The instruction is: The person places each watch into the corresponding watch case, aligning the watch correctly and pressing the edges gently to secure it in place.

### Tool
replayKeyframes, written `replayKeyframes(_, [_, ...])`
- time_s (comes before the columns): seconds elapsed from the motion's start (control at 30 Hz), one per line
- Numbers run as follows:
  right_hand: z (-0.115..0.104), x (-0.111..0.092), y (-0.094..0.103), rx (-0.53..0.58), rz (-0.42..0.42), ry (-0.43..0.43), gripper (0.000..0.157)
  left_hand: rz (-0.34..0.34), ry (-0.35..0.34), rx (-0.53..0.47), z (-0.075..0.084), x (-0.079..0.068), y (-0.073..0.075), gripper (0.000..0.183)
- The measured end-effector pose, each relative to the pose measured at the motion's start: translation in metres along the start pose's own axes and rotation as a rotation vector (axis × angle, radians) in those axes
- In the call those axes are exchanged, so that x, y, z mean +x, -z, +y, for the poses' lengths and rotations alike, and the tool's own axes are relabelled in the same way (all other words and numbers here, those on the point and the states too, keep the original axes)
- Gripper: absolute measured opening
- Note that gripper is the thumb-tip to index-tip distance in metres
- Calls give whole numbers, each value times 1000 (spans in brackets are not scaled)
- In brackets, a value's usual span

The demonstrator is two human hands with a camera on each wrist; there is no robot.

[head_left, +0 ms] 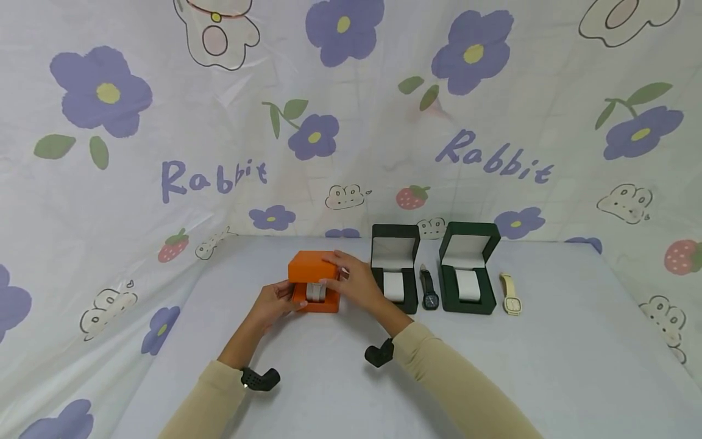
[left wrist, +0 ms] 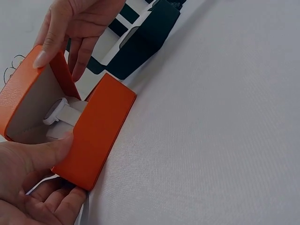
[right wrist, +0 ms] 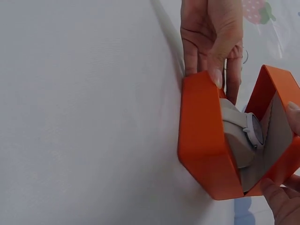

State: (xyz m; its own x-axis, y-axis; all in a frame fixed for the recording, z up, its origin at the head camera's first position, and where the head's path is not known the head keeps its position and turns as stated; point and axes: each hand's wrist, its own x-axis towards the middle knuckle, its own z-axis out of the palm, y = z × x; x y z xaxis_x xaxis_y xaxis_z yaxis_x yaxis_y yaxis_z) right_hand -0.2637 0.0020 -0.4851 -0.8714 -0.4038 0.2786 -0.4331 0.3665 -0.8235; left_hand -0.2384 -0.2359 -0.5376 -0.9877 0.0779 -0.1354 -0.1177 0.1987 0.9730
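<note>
An orange watch box (head_left: 311, 268) stands on the table in the head view with its lid partly lowered. Within it a white-strapped watch (left wrist: 65, 112) is wrapped round a pale cushion (right wrist: 236, 140). My left hand (head_left: 273, 300) grips the base at its left side, thumb on the front edge, as the left wrist view shows. From the right, my right hand (head_left: 359, 283) holds the lid (right wrist: 286, 89) between thumb and fingers. The watch's face is turned toward the lid, and part of the cushion is hidden by the box's front wall.
Right of my right hand, a dark watch box (head_left: 393, 289) and a green watch box (head_left: 468, 286) stand with lids raised and white cushions inside. A black watch (head_left: 430, 299) lies between them; a gold watch (head_left: 511, 299) lies farther right. Behind hangs a flower-printed cloth (head_left: 351, 164).
</note>
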Motion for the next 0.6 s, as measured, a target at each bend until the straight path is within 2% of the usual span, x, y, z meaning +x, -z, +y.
replayKeyframes(0.43, [7,-11,-7,-13,16,22,56,17,38,-2,2,-1,-1,72])
replayKeyframes(0.6, [10,-14,-11,-70,23,34,57,12,34,-22,1,-1,0,72])
